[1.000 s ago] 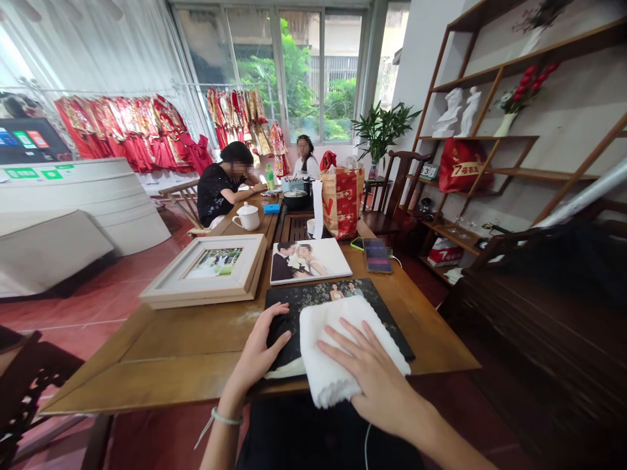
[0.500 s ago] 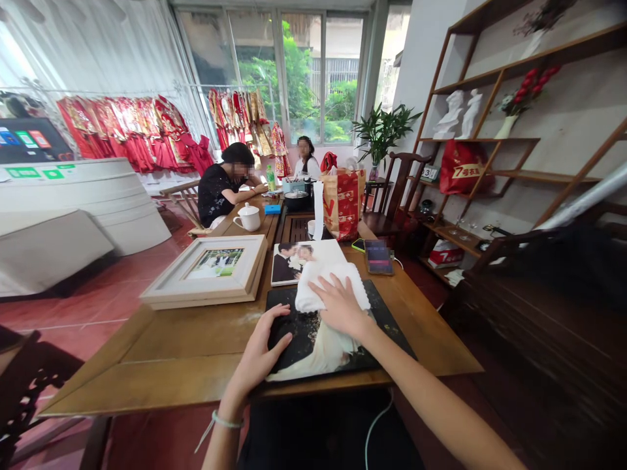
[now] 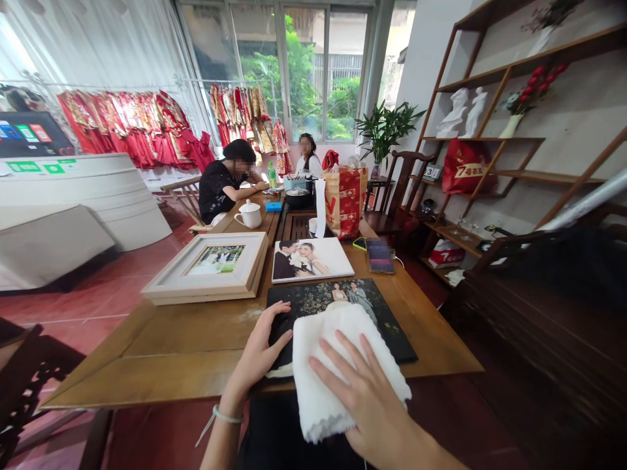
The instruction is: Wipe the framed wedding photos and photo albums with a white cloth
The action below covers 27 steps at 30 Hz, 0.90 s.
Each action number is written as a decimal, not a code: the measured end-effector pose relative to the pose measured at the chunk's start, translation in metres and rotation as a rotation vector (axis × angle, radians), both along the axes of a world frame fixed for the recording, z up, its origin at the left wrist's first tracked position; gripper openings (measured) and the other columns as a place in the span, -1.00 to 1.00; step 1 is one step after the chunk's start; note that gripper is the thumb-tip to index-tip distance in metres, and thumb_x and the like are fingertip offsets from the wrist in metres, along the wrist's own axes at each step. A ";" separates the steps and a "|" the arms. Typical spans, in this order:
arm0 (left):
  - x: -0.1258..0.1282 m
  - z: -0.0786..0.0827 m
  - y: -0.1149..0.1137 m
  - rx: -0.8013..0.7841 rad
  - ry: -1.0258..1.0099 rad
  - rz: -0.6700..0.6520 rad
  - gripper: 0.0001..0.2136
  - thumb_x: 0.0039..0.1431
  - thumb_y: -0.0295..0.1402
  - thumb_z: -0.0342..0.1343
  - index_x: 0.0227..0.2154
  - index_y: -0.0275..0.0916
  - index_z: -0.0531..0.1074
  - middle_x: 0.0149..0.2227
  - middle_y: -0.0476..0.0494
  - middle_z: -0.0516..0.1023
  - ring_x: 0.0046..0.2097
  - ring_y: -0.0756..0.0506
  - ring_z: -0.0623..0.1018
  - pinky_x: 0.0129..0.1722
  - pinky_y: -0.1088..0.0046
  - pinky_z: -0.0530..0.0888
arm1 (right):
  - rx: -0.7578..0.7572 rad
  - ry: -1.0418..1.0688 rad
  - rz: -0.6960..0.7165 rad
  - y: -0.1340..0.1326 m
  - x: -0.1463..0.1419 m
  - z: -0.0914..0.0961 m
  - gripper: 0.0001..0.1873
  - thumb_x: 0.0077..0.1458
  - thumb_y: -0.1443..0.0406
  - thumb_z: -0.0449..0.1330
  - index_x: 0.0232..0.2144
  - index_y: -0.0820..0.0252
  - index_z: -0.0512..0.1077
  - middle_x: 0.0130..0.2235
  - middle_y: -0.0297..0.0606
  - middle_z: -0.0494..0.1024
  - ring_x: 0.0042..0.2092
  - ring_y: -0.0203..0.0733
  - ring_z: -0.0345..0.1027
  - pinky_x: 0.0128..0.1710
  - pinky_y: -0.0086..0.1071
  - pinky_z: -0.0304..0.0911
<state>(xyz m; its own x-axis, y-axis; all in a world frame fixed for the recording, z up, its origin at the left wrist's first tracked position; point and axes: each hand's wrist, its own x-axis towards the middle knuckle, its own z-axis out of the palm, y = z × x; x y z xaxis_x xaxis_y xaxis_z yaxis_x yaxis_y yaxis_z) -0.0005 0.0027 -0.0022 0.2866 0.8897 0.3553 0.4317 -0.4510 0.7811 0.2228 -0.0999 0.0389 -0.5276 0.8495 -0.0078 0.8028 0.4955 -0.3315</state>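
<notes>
A dark photo panel [image 3: 313, 290] lies at the table's near edge, printed with a couple and pale blossoms. My left hand [image 3: 262, 349] rests at its left edge, fingers and thumb apart, holding nothing. A folded white cloth [image 3: 337, 326] covers the panel's near middle and drapes past the table edge. My right hand [image 3: 362, 391] holds this cloth, fingers spread over the top; its thumb is mostly hidden. Most of the printed dress is under the cloth.
Beyond the panel lie a white-edged couple photo [image 3: 333, 258] and, leftward, stacked wooden frames [image 3: 161, 287]. A lidded white cup [image 3: 250, 214], a red paper bag [image 3: 345, 202] and a phone [image 3: 380, 254] stand or lie farther back. Two people sit at the far end.
My right hand has drawn the white cloth towards me, from the panel's upper part to its near edge. The printed couple now shows. My left hand stays almost in place.
</notes>
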 end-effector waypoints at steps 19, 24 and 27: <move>0.002 0.004 -0.001 -0.042 0.021 0.003 -0.69 0.17 -0.35 0.04 0.00 -0.12 0.28 0.15 -0.19 0.32 0.26 -0.18 0.21 0.26 0.10 0.10 | 0.155 -0.091 -0.214 0.119 -0.023 0.006 -0.26 0.02 0.34 0.08 0.27 0.14 0.05 0.32 -0.09 0.04 0.31 0.22 -0.30 0.19 0.26 -0.45; 0.002 0.006 -0.002 -0.027 0.009 -0.015 -0.71 0.17 -0.36 0.03 -0.03 -0.15 0.29 0.14 -0.22 0.32 0.24 -0.20 0.24 0.24 0.08 0.12 | 0.145 -0.032 -0.094 0.053 -0.021 -0.005 -0.18 -0.05 0.37 0.09 0.29 0.09 -0.01 0.34 -0.12 -0.04 0.34 0.17 -0.45 0.22 0.19 -0.57; 0.003 0.006 -0.001 -0.021 0.009 -0.002 -0.70 0.20 -0.34 0.02 0.00 -0.14 0.27 0.14 -0.22 0.32 0.23 -0.19 0.25 0.24 0.08 0.14 | 0.092 0.013 -0.035 0.016 -0.011 -0.008 -0.09 -0.12 0.42 0.07 0.30 0.02 -0.08 0.36 -0.23 -0.11 0.35 0.10 -0.56 0.22 0.17 -0.64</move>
